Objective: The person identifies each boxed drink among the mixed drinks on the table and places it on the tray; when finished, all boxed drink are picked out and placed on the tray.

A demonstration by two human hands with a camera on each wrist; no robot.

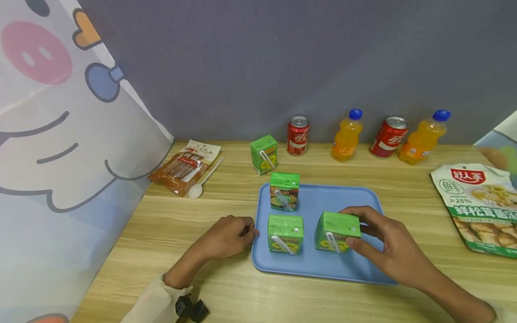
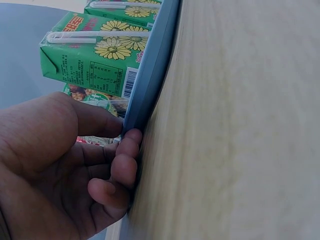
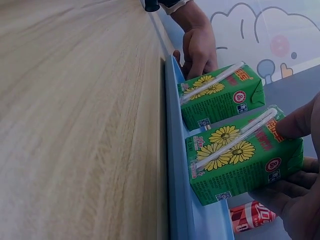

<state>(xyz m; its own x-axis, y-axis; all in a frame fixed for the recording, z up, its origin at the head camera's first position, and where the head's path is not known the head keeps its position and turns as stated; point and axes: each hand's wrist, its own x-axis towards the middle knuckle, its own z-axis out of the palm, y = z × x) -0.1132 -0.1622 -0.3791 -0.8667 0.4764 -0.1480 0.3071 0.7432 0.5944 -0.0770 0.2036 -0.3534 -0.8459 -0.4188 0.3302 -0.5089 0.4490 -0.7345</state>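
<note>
A blue tray lies on the wooden table with green drink cartons standing on it. My right hand grips the front right carton, thumb on its front side and fingers behind. In the right wrist view this carton, with a white straw on its face, is over the tray near its rim. My left hand pinches the tray's left rim, its thumb and fingertips meeting at the edge in the left wrist view. Another carton stands at the front left of the tray, and a carton stands behind it.
Behind the tray stand a further green carton, cola cans and bottles of orange drink. A brown snack packet and a white spoon lie at left. A large food pouch lies at right.
</note>
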